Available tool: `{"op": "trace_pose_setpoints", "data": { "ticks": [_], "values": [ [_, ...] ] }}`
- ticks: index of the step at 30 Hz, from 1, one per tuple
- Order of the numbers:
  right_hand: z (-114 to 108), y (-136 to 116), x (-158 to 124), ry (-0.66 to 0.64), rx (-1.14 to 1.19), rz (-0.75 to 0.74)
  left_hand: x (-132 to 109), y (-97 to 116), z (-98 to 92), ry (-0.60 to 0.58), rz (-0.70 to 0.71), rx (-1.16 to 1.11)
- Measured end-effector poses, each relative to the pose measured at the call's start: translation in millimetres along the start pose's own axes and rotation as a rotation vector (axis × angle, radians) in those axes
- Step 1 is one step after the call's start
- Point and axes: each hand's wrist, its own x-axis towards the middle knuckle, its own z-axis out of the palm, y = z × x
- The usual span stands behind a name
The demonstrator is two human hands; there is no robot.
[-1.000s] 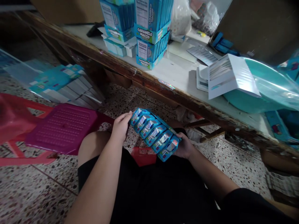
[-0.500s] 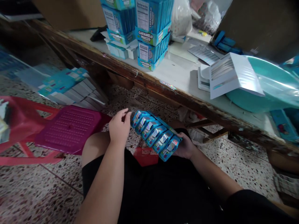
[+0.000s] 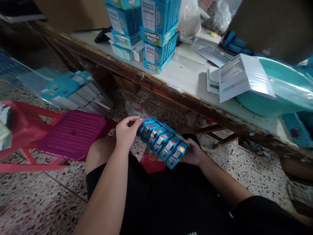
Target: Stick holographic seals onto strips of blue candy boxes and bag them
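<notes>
A row of several small blue candy boxes [image 3: 162, 143] is held over my lap, below the table edge. My right hand [image 3: 193, 153] grips the near right end of the row from underneath. My left hand [image 3: 127, 132] is at the far left end, with thumb and fingers pinched on a bit of clear plastic wrap [image 3: 137, 111] that rises from that end. The boxes lie side by side with shiny windows facing up.
A worn wooden table [image 3: 186, 81] carries stacked blue "Caramelo Macizo" cartons [image 3: 156, 36], white flat packs [image 3: 242, 78] and a teal basin [image 3: 281, 91]. To the left stand a magenta plastic stool [image 3: 70, 133] and piled flat blue cartons [image 3: 70, 89]. The floor is terrazzo.
My left hand let go of the row's left end, opened briefly, then pinched the clear wrap at that end. The row tilted slightly; my right hand kept its hold.
</notes>
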Motion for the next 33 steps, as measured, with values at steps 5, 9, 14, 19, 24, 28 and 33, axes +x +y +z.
{"op": "trace_pose_setpoints", "data": {
  "ticks": [5, 9, 14, 19, 24, 28, 33],
  "values": [
    [-4.7, -2.6, 0.0, -0.002, 0.055, -0.059, -4.2, -1.2, 4.5, -0.067, 0.287, 0.158],
    [-8.1, -3.7, 0.1, -0.006, 0.067, -0.089, -7.0, -2.5, 10.5, -0.081, 0.399, 0.238],
    [-5.9, -3.0, -3.9, -0.034, 0.027, -0.113, -6.4, -3.2, 11.6, 0.016, 0.414, 0.272],
    [-1.9, -3.0, -6.3, -0.028, -0.011, -0.111, -5.3, -5.3, 11.4, 0.038, 0.377, 0.253],
    [-3.9, -3.3, -5.6, -0.037, -0.006, -0.102, -4.8, -6.7, 14.9, 0.085, 0.448, 0.246],
    [-6.7, -4.0, -5.6, -0.074, 0.004, -0.105, -3.9, -7.3, 14.9, 0.028, 0.512, 0.273],
    [-8.4, -5.0, -6.0, -0.044, 0.030, -0.091, -0.4, -13.1, 16.9, -0.033, 0.159, 0.081]
  ]
}}
